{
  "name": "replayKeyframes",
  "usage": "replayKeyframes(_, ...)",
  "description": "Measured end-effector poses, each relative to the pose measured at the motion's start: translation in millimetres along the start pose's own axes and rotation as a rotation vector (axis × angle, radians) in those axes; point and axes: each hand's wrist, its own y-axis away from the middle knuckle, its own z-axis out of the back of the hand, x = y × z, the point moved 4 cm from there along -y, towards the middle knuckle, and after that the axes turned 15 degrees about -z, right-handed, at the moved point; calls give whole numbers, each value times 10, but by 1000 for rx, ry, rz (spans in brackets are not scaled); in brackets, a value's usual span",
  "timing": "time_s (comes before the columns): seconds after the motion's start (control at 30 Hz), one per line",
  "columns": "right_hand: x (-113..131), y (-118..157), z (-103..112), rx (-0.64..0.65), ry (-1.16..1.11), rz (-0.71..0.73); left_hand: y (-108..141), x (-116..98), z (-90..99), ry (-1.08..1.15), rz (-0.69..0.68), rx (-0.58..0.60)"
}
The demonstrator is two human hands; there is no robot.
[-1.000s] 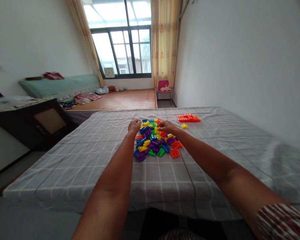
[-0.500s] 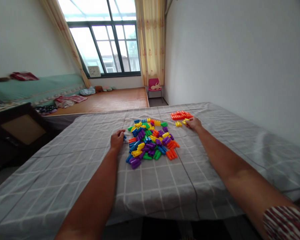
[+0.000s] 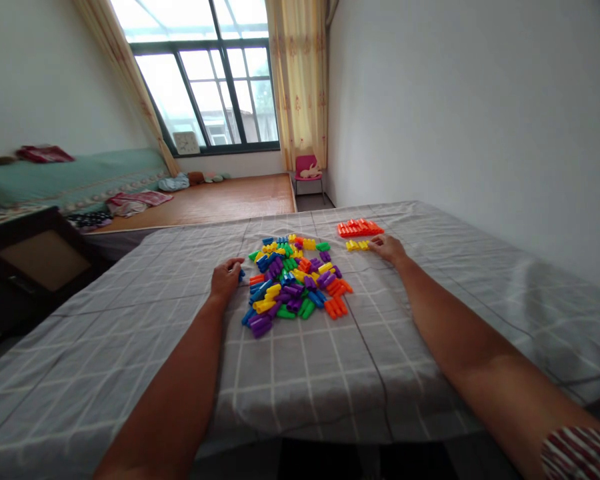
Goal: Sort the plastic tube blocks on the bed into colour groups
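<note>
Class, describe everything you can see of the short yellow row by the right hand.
The yellow row is bright, ridged and plastic-looking, made of small pieces side by side. It lies low on the grey checked cloth, just nearer the viewer than the orange group. The right hand meets its right end, hiding any grip. Whether the pieces interlock is too small to tell.

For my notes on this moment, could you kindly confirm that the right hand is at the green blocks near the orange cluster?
Not quite: in the head view, the right hand is at yellow blocks, not green ones, near the orange cluster.
</note>
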Motion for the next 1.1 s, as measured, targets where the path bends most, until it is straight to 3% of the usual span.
replayKeyframes(0.23, 127, 79, -10, -38, 40, 43, -22, -7, 6, -87, -33, 43)
replayKeyframes(0.33, 182, 100, 57, -128, -25, 87, -40, 7, -15, -121, -77, 60)
replayKeyframes(0.43, 325, 194, 74, -140, -125, 175, -51, 12, -40, -139, -102, 80)
replayKeyframes(0.6, 868, 496, -58, -16, -200, 394, -38, -10, -61, -166, -105, 93)
replayKeyframes(0.73, 1417, 631, -317, 101, -18, 543, -15, -24, -70, -165, -90, 106)
replayKeyframes(0.83, 1690, 613, -513, 47, 108, 492, -7, -30, -67, -142, -93, 100)
replayKeyframes(0.93, 1808, 581, -664, 50, 105, 399, -4, -22, -61, -142, -102, 105)
replayKeyframes(1.03, 1771, 511, -654, 85, -52, 394, -5, -5, -62, -151, -110, 122)
replayKeyframes(1.1, 1601, 385, -532, 104, -240, 377, -8, 3, -65, -154, -114, 127)
